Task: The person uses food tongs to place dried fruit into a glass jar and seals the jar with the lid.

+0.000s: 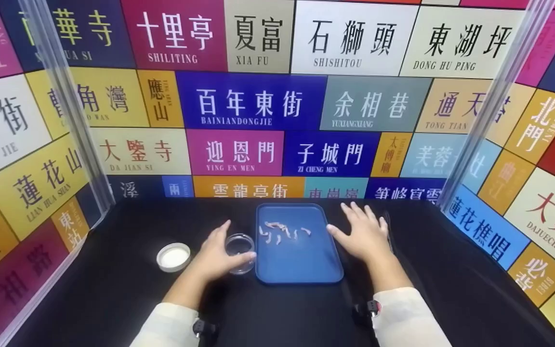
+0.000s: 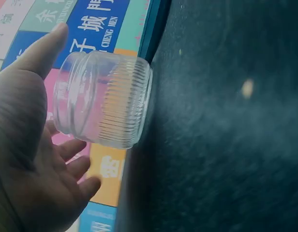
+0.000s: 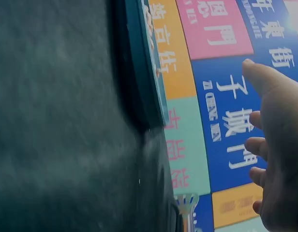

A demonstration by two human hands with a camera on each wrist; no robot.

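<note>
A clear ribbed jar (image 1: 239,245) stands upright on the black table, just left of a blue tray (image 1: 301,265). My left hand (image 1: 217,255) reaches around the jar with thumb and fingers spread. In the left wrist view the jar (image 2: 103,99) looks see-through, with the fingers loosely bent beside it; firm contact is not visible. Small pale, pinkish curled pieces (image 1: 284,229) lie scattered on the tray's far half. Beside the tray's right edge my right hand (image 1: 364,236) hovers, fingers spread and holding nothing. A round white lid (image 1: 174,257) lies left of my left hand.
Black cloth (image 1: 268,313) covers the table. Panels with coloured place-name signs (image 1: 253,101) enclose the back and sides, with clear corner strips. At the lower edge of the right wrist view, a translucent slotted piece (image 3: 186,200) shows, its kind unclear.
</note>
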